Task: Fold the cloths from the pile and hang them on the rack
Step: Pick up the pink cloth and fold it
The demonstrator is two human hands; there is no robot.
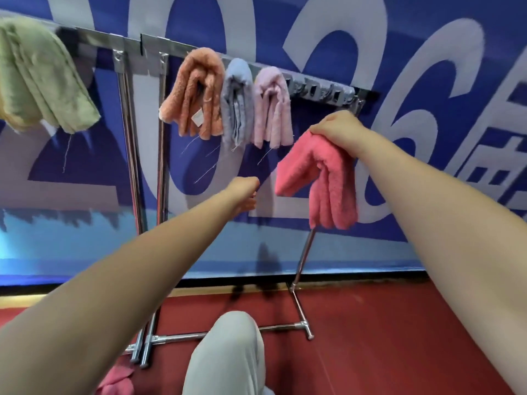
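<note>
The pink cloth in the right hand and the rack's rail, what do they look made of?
The pink cloth looks like soft, fluffy terry or microfibre: its surface is fuzzy and matte and it droops in limp folds. The rack's rail and posts look like polished metal, probably steel or chrome plating, given the bright mirror-like reflections.

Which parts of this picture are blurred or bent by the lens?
Head view: the green cloth at far left is smeared by motion blur; the left hand is soft too; the rack bar curves from the wide lens; the pink cloth in the right hand is fairly sharp.
</note>
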